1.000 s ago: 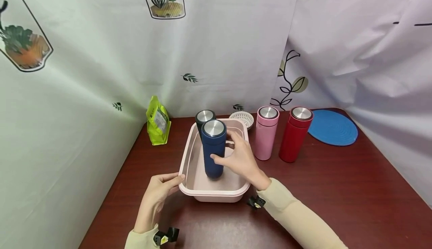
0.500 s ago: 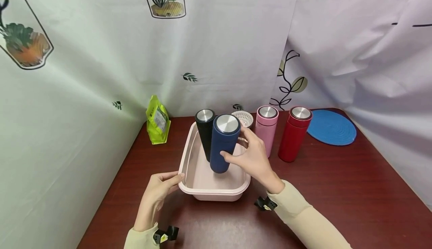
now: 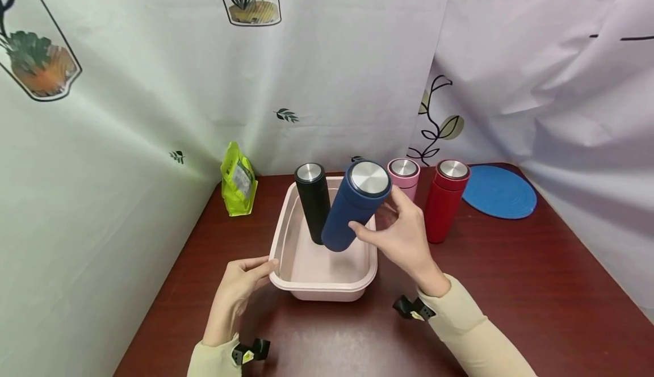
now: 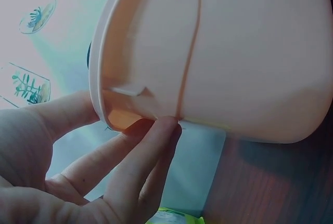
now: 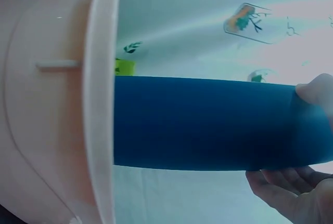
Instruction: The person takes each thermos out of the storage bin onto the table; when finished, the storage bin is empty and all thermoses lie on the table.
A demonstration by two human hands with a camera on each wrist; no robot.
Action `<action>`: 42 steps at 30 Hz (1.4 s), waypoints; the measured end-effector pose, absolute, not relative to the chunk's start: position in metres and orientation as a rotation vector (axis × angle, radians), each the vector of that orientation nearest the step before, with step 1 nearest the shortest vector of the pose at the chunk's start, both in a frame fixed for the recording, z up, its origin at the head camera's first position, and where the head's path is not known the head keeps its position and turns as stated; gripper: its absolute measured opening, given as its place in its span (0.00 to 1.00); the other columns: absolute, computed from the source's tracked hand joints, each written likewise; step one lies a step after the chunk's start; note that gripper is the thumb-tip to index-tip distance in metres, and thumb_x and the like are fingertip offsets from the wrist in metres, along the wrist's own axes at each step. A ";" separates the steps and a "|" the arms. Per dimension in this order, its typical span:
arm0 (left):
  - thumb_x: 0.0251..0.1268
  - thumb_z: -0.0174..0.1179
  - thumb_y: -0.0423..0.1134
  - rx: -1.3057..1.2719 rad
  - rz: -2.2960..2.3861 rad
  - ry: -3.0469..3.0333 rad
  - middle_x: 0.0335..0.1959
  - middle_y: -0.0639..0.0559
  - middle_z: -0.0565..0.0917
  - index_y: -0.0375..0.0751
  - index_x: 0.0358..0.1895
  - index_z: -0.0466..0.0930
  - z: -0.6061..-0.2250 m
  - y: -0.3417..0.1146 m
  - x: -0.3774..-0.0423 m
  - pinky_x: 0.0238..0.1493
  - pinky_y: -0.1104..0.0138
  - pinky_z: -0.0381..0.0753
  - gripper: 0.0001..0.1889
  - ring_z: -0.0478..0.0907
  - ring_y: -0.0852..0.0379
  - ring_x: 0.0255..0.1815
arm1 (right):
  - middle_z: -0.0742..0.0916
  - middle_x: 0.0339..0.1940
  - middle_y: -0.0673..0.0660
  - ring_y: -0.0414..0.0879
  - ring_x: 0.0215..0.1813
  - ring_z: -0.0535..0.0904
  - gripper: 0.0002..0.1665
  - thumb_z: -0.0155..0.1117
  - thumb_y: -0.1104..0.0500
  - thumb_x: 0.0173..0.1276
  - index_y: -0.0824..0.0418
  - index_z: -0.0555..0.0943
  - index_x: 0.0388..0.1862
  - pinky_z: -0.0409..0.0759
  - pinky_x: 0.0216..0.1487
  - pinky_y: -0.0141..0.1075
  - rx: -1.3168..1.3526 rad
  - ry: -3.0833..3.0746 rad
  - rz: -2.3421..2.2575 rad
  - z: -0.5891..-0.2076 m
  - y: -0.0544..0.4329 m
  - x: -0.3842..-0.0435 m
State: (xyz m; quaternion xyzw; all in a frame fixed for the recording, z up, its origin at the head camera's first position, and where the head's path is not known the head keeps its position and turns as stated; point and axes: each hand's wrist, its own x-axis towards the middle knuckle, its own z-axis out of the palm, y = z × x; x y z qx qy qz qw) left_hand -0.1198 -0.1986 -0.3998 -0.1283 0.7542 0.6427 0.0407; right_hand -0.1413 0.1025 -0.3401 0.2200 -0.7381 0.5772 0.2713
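A blue thermos bottle (image 3: 352,212) with a steel lid leans to the right, raised over the pale pink basin (image 3: 327,286). My right hand (image 3: 401,235) grips its upper part between thumb and fingers; the right wrist view shows the bottle (image 5: 203,125) standing up past the basin's rim. At the basin's near left corner, my left hand (image 3: 242,286) pinches the rim, its thumb on top and fingers beneath. In the left wrist view those fingertips (image 4: 166,125) touch the basin's outer wall (image 4: 250,52). A black thermos bottle (image 3: 314,204) stands inside the basin, just left of the blue one.
Behind my right hand stands a pink thermos bottle (image 3: 405,174), partly hidden, with a red one (image 3: 445,206) beside it. A round blue mat (image 3: 501,191) lies at the back right. A green-yellow pouch (image 3: 238,184) stands at the back left, near the wall sheet.
My right hand has lifted the blue bottle and carried it to the right, tilting it. More of the black bottle shows now. My left hand stays on the basin's rim.
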 end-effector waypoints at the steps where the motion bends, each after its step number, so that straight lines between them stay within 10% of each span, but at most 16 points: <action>1: 0.61 0.65 0.32 -0.393 1.964 2.315 0.49 0.32 0.82 0.18 0.53 0.77 -0.400 -0.199 -0.120 0.46 0.62 0.86 0.21 0.85 0.52 0.42 | 0.86 0.51 0.53 0.43 0.52 0.84 0.42 0.82 0.67 0.44 0.56 0.76 0.61 0.82 0.55 0.35 0.591 -1.979 1.564 -0.339 0.104 -0.141; 42: 0.61 0.64 0.31 -0.390 1.964 2.306 0.48 0.32 0.83 0.18 0.54 0.77 -0.401 -0.199 -0.125 0.45 0.65 0.86 0.21 0.84 0.55 0.41 | 0.85 0.49 0.58 0.44 0.47 0.84 0.40 0.76 0.77 0.43 0.65 0.78 0.60 0.82 0.52 0.27 0.267 -1.773 1.573 -0.328 0.167 -0.120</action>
